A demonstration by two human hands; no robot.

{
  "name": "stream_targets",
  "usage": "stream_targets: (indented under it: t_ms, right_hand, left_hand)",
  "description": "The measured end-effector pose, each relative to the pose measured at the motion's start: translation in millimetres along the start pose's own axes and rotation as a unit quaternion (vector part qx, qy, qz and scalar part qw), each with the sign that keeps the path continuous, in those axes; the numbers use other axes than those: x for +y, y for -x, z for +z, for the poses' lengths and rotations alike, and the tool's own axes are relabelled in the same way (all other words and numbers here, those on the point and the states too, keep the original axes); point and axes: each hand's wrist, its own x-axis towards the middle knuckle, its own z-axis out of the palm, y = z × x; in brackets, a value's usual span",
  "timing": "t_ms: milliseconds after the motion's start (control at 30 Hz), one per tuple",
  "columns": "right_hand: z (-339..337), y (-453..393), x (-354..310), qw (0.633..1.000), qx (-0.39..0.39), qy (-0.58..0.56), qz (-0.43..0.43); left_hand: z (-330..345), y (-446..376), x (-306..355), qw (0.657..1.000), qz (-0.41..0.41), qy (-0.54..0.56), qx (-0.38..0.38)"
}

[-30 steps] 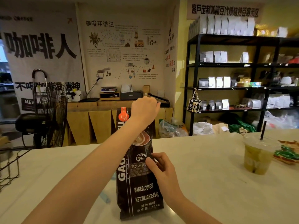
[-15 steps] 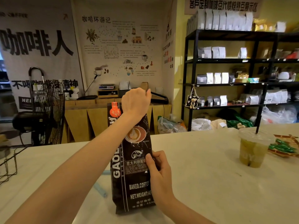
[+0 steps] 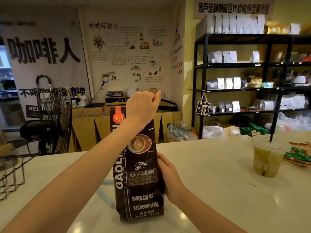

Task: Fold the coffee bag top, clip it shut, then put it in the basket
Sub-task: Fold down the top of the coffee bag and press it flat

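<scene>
- A tall dark-brown foil coffee bag [image 3: 138, 174], printed with a latte cup picture, white lettering and an orange round label near its top left, stands upright on the pale, glossy stone-look counter [image 3: 210, 182], close to the person's near edge.
- The left hand [image 3: 143, 108] reaches in from the lower left and is curled over the bag's top edge, its back turned toward the camera; the fingers are closed around the top, though the fingertips themselves are hidden behind the hand.
- The right hand [image 3: 170, 177] presses against the bag's right side around mid-height, with fingers wrapped onto the edge of the foil, steadying it.
- A pale blue, thin, straw-like stick [image 3: 104, 195] lies flat on the counter just left of the bag, partly covered by the left forearm; what it is cannot be told.
- A black wire basket [image 3: 11, 174] sits at the counter's far left edge, well apart from the bag, only partly in view.
- A clear plastic cup of yellow-green drink [image 3: 266, 158], with a domed lid and a black straw, stands on the counter's right side, well apart from the bag.
- Just beside that cup, at the right edge, lie green and orange snack wrappers [image 3: 299, 155].
- Behind the counter a black metal shelving unit [image 3: 202, 78] carries rows of white and grey pouches.
- A black floor fan [image 3: 55, 123] stands behind the counter at the left.
</scene>
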Motion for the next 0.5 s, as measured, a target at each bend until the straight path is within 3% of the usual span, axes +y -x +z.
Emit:
stream_targets:
  t_ms: [133, 267, 500]
  right_hand:
    - [10, 1, 7, 0.995, 0.046, 0.026, -0.082]
    - [21, 5, 11, 0.987, 0.072, 0.045, -0.138]
    - [24, 11, 12, 0.97, 0.068, 0.113, -0.204]
  left_hand:
    - [-11, -2, -14, 0.996, 0.033, 0.072, -0.046]
    - [-23, 0, -21, 0.989, 0.043, 0.055, -0.134]
    - [-21, 9, -23, 1.0, 0.013, 0.02, 0.009]
